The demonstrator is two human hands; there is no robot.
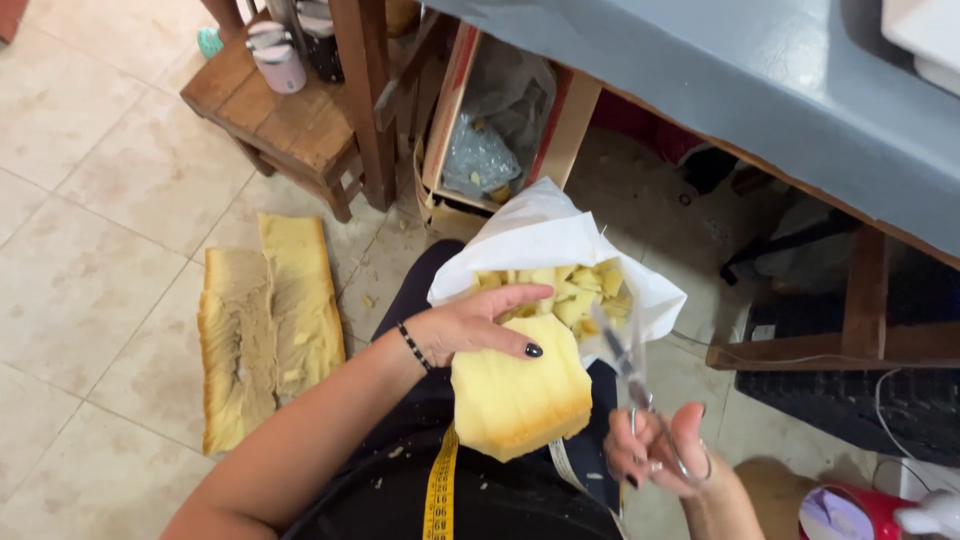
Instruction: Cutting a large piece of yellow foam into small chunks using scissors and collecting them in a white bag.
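Observation:
My left hand [478, 322] grips a thick yellow foam block [518, 395] from above, holding it over my lap. My right hand [665, 455] holds a pair of metal scissors [628, 372], blades pointing up toward the block's right edge. Just beyond the block sits a white bag [545, 235], open, with several small yellow foam pieces [575, 290] inside. A yellow measuring tape [440, 490] hangs down over my dark clothing.
Two long yellow foam slabs [265, 325] lie on the tiled floor at left. A low wooden stool [275, 115] with small containers stands behind them. A grey table [760, 90] runs across the upper right, with a box and bags beneath it. A red object [850, 510] sits at lower right.

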